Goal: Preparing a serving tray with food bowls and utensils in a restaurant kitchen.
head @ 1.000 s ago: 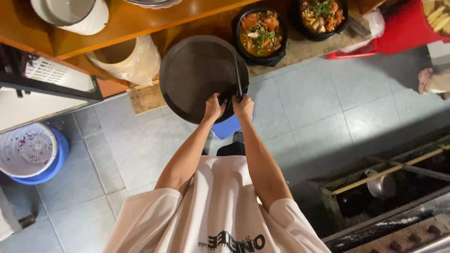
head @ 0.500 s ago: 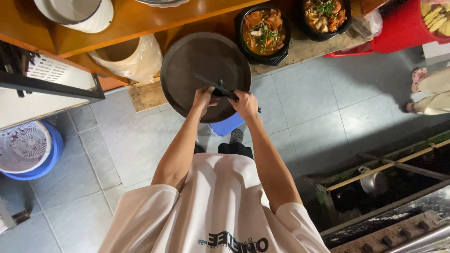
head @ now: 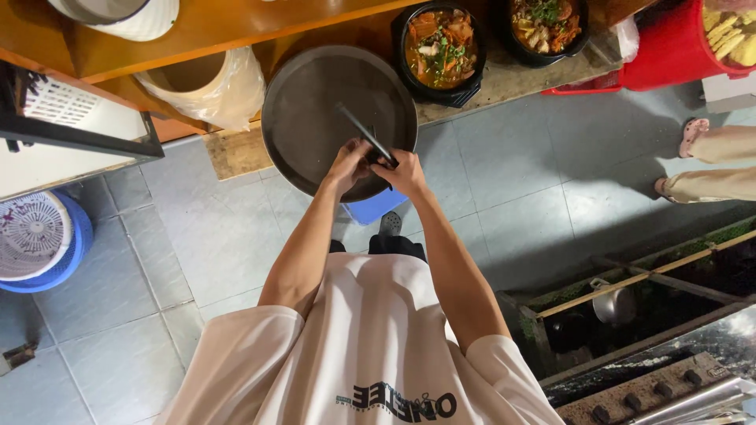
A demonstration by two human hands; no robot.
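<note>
Tongs (head: 366,135) swung leftward, long axis now diagonal.

I'm over a working kitchen: black stone bowls of orange stew (head: 438,49) on a wooden counter (head: 236,149), grey tiled floor (head: 520,173).

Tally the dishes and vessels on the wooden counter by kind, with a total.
Black stew bowls: 2
Round dark tray: 1, both hands, left hand and right hand, at its near edge
White pot: 1
Total: 4
</note>
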